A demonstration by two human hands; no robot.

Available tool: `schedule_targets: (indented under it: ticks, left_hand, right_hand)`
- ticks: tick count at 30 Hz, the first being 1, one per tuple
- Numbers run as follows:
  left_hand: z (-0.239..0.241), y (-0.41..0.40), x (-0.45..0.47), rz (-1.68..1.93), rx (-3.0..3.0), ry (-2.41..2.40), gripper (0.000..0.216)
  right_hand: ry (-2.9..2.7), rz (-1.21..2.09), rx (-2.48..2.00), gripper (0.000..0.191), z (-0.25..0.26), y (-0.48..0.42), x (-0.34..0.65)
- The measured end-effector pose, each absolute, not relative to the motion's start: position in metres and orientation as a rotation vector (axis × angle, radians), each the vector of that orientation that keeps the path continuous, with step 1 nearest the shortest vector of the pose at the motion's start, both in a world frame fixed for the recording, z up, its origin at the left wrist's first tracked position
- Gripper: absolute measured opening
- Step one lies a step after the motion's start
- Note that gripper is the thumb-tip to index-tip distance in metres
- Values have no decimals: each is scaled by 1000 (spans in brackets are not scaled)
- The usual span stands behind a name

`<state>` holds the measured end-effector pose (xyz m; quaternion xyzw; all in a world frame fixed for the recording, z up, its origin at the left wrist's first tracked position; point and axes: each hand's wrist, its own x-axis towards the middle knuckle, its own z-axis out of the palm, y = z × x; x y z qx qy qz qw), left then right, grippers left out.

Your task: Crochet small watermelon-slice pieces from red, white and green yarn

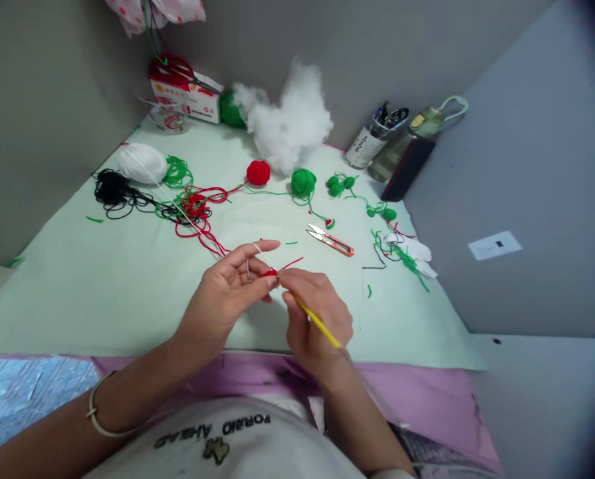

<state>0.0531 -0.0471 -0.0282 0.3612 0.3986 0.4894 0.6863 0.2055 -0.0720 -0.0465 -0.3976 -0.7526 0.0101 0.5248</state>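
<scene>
My left hand (227,289) pinches a small red crochet piece (270,273) between thumb and fingers, with white yarn (255,247) running over the raised forefinger. My right hand (313,318) is closed on a yellow crochet hook (318,324) whose tip meets the red piece. A short red yarn tail (291,263) sticks out to the right. Both hands hover over the pale green mat (102,286), near its front edge.
Orange thread snips (331,240) lie just beyond the hands. Further back are a red yarn ball (258,172), a green yarn ball (303,181), a white yarn ball (141,163), tangled black yarn (112,189), white stuffing (292,123), small green pieces (341,184), a jar (371,141) and a bottle (411,136).
</scene>
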Motion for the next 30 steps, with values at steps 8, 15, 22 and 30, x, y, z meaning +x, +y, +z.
schedule_targets:
  ticks: [8,15,22,30]
  left_hand:
    - [-25,-39,47,906,494,699,33]
    - [-25,-43,52,1013,726,725,32]
    - [-29,-37,50,901,465,662,33]
    - [-28,-40,49,967,625,705,29]
  right_hand:
    - [-1379,495,-969,24,-39,-68,207]
    - [-1424,577,-942,21,-36,-64,207]
    - [-1603,237,-992,30,-42,-69,211]
    - [-1280,809,-926,15,-33,-61,210]
